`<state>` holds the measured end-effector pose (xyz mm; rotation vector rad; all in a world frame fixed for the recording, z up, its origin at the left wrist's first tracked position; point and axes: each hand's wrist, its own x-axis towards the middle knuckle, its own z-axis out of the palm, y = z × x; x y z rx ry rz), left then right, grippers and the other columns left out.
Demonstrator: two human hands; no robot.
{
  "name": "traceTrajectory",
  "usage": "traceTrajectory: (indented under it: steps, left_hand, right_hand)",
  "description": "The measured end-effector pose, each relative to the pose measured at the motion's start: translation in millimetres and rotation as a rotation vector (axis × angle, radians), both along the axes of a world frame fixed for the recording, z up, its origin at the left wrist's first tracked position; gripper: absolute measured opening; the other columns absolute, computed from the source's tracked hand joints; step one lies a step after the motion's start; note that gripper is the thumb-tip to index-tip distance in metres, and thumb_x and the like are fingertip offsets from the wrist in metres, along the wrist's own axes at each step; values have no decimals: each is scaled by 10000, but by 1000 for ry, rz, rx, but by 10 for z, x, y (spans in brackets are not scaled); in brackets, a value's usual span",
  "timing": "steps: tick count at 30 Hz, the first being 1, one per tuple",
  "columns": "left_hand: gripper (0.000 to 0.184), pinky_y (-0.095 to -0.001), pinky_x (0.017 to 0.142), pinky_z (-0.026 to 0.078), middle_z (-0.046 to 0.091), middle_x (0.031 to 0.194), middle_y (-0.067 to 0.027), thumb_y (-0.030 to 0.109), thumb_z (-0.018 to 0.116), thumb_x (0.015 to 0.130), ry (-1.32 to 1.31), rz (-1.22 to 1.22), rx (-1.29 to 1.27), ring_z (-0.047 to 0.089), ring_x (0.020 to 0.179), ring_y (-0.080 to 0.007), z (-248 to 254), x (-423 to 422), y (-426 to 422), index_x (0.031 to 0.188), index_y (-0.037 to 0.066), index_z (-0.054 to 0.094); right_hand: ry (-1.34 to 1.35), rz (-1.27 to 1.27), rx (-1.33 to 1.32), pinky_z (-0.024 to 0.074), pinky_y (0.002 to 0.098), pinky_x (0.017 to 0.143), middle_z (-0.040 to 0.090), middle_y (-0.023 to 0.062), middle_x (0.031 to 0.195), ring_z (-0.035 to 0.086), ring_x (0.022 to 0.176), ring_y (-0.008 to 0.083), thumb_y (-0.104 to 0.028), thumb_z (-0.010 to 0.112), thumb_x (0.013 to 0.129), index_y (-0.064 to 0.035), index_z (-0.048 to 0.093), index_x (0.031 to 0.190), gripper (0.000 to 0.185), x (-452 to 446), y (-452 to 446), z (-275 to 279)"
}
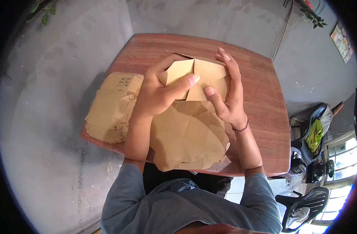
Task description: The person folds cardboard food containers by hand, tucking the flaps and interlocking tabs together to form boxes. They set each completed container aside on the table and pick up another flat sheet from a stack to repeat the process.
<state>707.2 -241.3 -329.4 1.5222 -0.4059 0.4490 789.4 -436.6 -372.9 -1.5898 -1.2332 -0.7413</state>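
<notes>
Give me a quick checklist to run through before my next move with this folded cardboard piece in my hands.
1. Left hand on the folded cardboard piece: ok, thumb across its face.
2. Right hand on it too: ok, thumb on the same face.
3. Its underside folded properly: cannot tell, hidden from view.
4. Cardboard pile well back from the table's near edge: not ok, it reaches that edge.
5. Printed stack out of your grip: ok, at the left.

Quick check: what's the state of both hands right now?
Left hand: holding the folded cardboard, thumb on top.
Right hand: holding the same piece at its other side, thumb on top, fingers extended along the edge.
</notes>
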Motion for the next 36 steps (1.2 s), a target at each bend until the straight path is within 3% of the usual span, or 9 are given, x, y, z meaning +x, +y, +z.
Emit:
traceTrajectory:
  steps: [3, 5, 9, 12, 14, 20, 26, 36]
  left_hand:
    - [334, -240, 732, 504, 673, 986, -23, 126, 764, 858, 65, -91, 22, 622, 879, -78, 0, -31, 63, 1145, 10, 637]
    - [414, -257, 766, 515, 665, 1035, -40, 108, 775, 836, 69, -205, -126, 628, 935, -104, -65, -20, 90, 1200, -2, 611]
    - [495, -260, 802, 519, 660, 1068, -56, 105, 788, 817, 79, -198, -126, 632, 970, -127, -53, -48, 136, 1248, -25, 582]
    - [577, -279, 889, 504, 647, 1154, -89, 120, 786, 815, 154, -322, -190, 618, 1058, -161, -76, -49, 207, 1308, -47, 539]
    - [693, -310, 987, 460, 614, 1253, -128, 195, 788, 822, 89, -427, -255, 585, 1158, -193, -102, -32, 217, 1376, -69, 466]
    - [858, -341, 1045, 413, 561, 1341, -160, 373, 787, 829, 79, -536, -250, 536, 1249, -211, -170, 2, 280, 1419, -103, 386]
    - [891, -327, 1053, 399, 529, 1384, -157, 434, 744, 858, 36, -611, -295, 503, 1287, -205, -236, 24, 275, 1435, -115, 345]
    - [895, -332, 1070, 386, 517, 1405, -148, 450, 735, 869, 20, -637, -333, 489, 1300, -194, -263, 37, 237, 1449, -103, 335]
  right_hand:
    - [25, 29, 25, 383, 489, 1092, 391, 291, 1471, 415, 1359, 437, -184, 723, 866, 1, 387, 1456, 704, -5, -1, 22]
    - [26, -10, -3, 396, 487, 1081, 400, 290, 1462, 427, 1351, 433, -189, 716, 870, -2, 416, 1437, 669, -6, -14, 40]
    - [-10, -25, -41, 405, 478, 1075, 396, 291, 1465, 442, 1342, 425, -209, 707, 880, -12, 454, 1431, 637, -18, -38, 91]
    - [78, -24, -50, 416, 470, 1069, 394, 294, 1468, 447, 1346, 427, -208, 694, 892, -29, 507, 1423, 590, -64, -44, 117]
    - [65, -8, -50, 424, 465, 1065, 377, 308, 1478, 449, 1350, 428, -205, 676, 908, -45, 563, 1396, 527, -59, -53, 126]
    - [39, 11, -96, 432, 457, 1056, 455, 325, 1416, 465, 1340, 421, -198, 686, 900, -50, 636, 1326, 454, -38, -115, 155]
    - [53, -10, -81, 479, 440, 992, 555, 312, 1303, 561, 1223, 391, -192, 724, 858, -65, 676, 1280, 443, -27, -122, 173]
    - [18, 1, -80, 502, 420, 948, 601, 274, 1204, 588, 1158, 381, -176, 724, 857, -66, 675, 1282, 442, -2, -145, 197]
